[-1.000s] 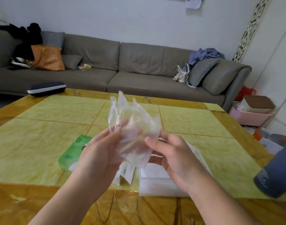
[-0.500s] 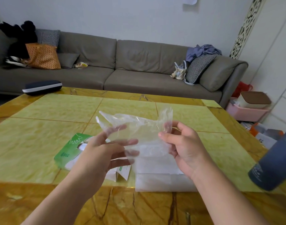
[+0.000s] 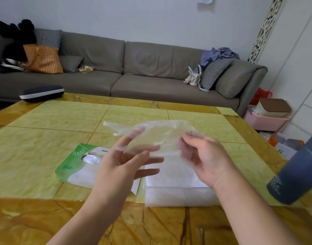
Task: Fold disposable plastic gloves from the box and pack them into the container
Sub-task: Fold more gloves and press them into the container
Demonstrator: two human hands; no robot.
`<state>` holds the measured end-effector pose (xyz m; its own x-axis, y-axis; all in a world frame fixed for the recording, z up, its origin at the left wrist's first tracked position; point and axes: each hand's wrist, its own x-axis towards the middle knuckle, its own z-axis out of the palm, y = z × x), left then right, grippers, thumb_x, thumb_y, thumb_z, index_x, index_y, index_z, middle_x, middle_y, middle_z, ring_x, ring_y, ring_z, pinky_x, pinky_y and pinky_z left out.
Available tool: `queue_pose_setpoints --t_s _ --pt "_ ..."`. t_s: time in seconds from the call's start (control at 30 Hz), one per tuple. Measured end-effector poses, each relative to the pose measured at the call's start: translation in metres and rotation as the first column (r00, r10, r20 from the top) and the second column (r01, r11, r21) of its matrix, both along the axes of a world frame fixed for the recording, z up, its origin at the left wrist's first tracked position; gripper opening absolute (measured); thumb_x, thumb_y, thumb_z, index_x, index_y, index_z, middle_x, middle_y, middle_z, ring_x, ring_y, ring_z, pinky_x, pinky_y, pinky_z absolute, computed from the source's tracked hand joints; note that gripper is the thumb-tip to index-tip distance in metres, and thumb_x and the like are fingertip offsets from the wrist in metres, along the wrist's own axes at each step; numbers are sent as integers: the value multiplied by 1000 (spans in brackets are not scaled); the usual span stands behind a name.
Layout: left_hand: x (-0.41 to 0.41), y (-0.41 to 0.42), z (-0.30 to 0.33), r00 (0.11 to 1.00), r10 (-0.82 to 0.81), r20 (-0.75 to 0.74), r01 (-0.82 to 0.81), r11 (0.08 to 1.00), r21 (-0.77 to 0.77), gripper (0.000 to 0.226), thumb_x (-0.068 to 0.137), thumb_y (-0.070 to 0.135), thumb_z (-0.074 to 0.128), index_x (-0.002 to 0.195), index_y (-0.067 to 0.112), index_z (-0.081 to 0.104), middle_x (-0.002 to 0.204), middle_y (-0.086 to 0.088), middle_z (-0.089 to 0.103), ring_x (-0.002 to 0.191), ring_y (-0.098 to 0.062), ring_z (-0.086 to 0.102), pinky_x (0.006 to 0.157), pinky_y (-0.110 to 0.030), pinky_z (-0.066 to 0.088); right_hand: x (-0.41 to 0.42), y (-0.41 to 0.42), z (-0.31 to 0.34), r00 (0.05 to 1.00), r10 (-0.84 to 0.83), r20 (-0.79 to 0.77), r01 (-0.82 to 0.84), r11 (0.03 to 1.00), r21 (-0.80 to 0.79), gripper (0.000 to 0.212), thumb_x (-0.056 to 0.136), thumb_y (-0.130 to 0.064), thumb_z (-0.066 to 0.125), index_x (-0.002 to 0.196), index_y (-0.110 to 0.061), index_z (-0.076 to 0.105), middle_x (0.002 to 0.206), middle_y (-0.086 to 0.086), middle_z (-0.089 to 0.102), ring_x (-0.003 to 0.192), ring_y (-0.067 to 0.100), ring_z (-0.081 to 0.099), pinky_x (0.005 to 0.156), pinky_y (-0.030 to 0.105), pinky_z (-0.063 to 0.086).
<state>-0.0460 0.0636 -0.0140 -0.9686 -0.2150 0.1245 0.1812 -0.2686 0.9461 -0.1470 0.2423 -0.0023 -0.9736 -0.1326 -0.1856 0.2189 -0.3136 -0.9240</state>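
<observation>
A clear plastic glove [image 3: 157, 133] is held flat above the frosted container [image 3: 178, 193] by the left hand [image 3: 121, 167], fingers spread, and the right hand [image 3: 206, 161], fingers curled pinching its edge; the container's contents are unclear.

- Even, soft daylight; faint shadows under the fingers [image 3: 142, 157].
- Right-hand fingertips motion-blurred (glove too).
- Wide-angle bending at the edges; sheen on the surface [image 3: 45, 131].
</observation>
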Motion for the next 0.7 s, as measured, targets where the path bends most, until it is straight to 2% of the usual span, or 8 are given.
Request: queue_pose_setpoints --t_s 0.1,0.17,0.23,0.33,0.4,0.5,0.6,0.7 --pt "-2 -11 0 991 134 4 -133 987 -92 41 97 0 59 132 22 59 110 -5 76 104 -24 73 97 -50 54 -12 23 1 997 -33 -66 46 975 215 4 99 2 65 102 0 63 62 3 58 40 8 41 35 18 31" --pt "-2 -18 1 962 266 -70 -275 936 -222 43 92 11 67 130 30 58 115 7 71 109 -11 68 99 -41 52 -16 36 -4 995 4 -99 39 905 424 6 98 2 67 103 3 65 55 -2 53 40 8 35 36 19 28" --pt "0 -17 9 917 309 -252 -394 798 -455 40 90 20 66 125 37 57 118 16 62 113 -5 60 96 -29 48 -17 43 -9 994 42 -97 25 799 601 5 97 -4 69 99 1 67 51 -5 55 42 9 42 40 21 34" --pt "-12 5 23 907 93 -410 -387 565 -728 30 92 13 59 112 34 65 114 22 58 109 -1 57 90 -13 45 -13 44 -10 976 188 -108 -46 668 742 15 91 -7 67 78 -3 60 53 1 47 44 14 39 44 23 32" --pt "-32 28 21 962 -74 -262 -218 366 -905 29 98 9 53 110 29 69 113 18 60 101 -2 59 87 -18 51 -14 44 -11 958 258 -128 -46 577 815 25 91 -8 65 70 -12 52 52 1 44 42 13 38 45 24 32" --pt "-66 51 -5 987 -81 137 147 130 -981 35 99 12 46 119 33 66 116 9 63 98 -14 65 81 -33 58 -17 44 -17 954 264 -140 -2 476 880 21 94 -16 67 75 -8 60 62 1 65 39 10 45 44 23 37" --pt "-83 53 -25 938 -69 339 344 69 -937 28 98 29 52 121 38 65 118 5 62 102 -19 65 87 -40 58 -18 43 -21 955 255 -151 43 386 922 11 96 -21 69 85 -17 71 76 -3 76 44 5 57 45 22 42" --pt "-89 54 -27 897 -90 434 438 41 -898 34 95 41 63 129 36 61 118 7 66 105 -14 63 94 -38 55 -21 46 -24 953 216 -214 145 297 944 15 94 -18 68 80 -13 72 77 0 75 59 17 69 46 29 49"
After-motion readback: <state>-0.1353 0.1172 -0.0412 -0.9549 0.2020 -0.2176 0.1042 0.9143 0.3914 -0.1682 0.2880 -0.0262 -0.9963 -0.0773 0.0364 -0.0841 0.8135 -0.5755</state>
